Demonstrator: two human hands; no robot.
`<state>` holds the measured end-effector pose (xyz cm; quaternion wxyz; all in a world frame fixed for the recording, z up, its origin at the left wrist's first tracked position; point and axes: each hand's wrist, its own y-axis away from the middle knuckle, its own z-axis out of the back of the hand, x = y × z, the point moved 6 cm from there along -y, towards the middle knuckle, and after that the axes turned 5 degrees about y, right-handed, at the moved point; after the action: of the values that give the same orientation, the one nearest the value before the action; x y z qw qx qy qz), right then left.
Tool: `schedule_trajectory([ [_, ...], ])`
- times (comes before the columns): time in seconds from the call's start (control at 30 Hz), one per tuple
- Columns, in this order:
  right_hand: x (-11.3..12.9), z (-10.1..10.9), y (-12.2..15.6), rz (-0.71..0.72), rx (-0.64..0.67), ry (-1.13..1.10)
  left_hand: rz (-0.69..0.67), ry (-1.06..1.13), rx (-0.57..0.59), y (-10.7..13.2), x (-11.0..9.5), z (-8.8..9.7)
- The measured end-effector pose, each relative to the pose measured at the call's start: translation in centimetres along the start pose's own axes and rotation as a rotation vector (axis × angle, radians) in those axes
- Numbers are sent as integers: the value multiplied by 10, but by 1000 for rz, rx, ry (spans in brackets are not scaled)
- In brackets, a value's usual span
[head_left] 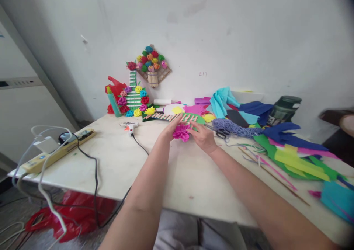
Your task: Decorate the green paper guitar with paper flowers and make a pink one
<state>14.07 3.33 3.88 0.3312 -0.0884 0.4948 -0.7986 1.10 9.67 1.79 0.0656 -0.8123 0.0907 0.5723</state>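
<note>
A bright pink paper flower (181,133) sits between my two hands, at the near edge of a green guitar-shaped board (201,121) crossed with thin wooden strips. My left hand (170,129) lies along the flower's left side, its fingers stretched out towards the strips. From the right, my right hand (204,136) bends its fingers and thumb onto the flower's petals. A yellow paper flower (150,111) is on the board's left end. The undersides of the board and the pink flower are hidden.
A white glue gun (131,129) trails a black cord on the left, near a power strip (59,152). Behind stands a flower-trimmed guitar craft (134,99) with a glue bottle (113,101). Rightward lie scissors (222,133), purple yarn (235,128), a dark bottle (284,110) and coloured paper (301,161).
</note>
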Motion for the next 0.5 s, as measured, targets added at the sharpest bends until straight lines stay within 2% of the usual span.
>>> schedule_trajectory([
  [0.1,9,-4,1,75,75,63,108,126,110,11,10,-8],
  [0.17,11,-7,2,39,103,75,50,189,116,16,9,-6],
  [0.27,10,-9,4,-61,115,61,-38,284,62,21,13,0],
  [0.4,4,-8,10,-194,114,-30,-107,361,79,21,26,-4],
  [0.5,-10,-7,15,-379,73,-123,-129,365,29,16,35,-4],
])
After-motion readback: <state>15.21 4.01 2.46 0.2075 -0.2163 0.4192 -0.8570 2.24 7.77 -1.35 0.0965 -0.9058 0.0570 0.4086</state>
